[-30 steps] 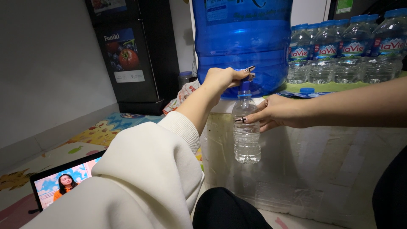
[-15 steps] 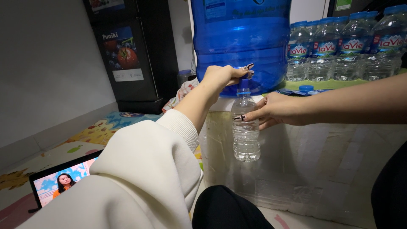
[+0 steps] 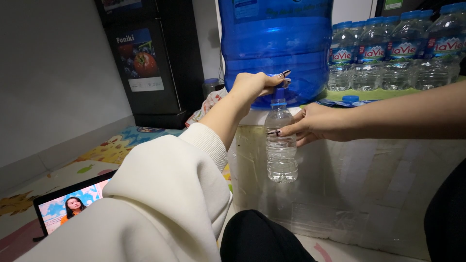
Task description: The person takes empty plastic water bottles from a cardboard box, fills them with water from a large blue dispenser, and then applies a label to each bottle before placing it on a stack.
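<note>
Clasped around the small clear plastic bottle (image 3: 281, 143), the right hand (image 3: 315, 125) holds it upright, mouth directly beneath the blue jug's tap (image 3: 280, 92), which the left hand (image 3: 255, 86) pinches.

One head-worn camera looks forward and slightly down from a low seat. It sits close to the large blue water jug (image 3: 279, 46) ahead.

At frame centre, your left hand (image 3: 255, 86) presses the blue jug's tap (image 3: 280, 91) while your right hand (image 3: 313, 123) grips a clear bottle (image 3: 281, 145) beneath.
</note>
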